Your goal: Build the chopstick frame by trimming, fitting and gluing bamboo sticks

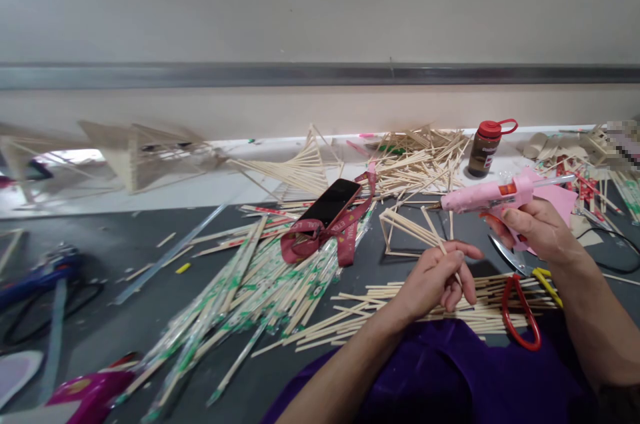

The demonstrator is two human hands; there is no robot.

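Observation:
My right hand [537, 227] grips a pink glue gun [493, 195], its nozzle pointing left toward a small frame of wooden sticks [407, 231] on the dark table [115, 317]. My left hand [437, 277] is closed in a pinch on a thin wooden stick [434, 229] that belongs to or touches that frame. Below both hands lies a row of loose bare sticks [360, 317]. Red-handled scissors [520, 301] rest on the sticks under my right wrist.
A phone [331, 203] on a red lanyard [320, 234] lies on a heap of wrapped chopsticks [250, 291]. Stick piles [425, 157] and a red-capped brown bottle [485, 147] stand behind. Stick models [145, 157] sit far left; a blue tool [45, 271] at the left edge.

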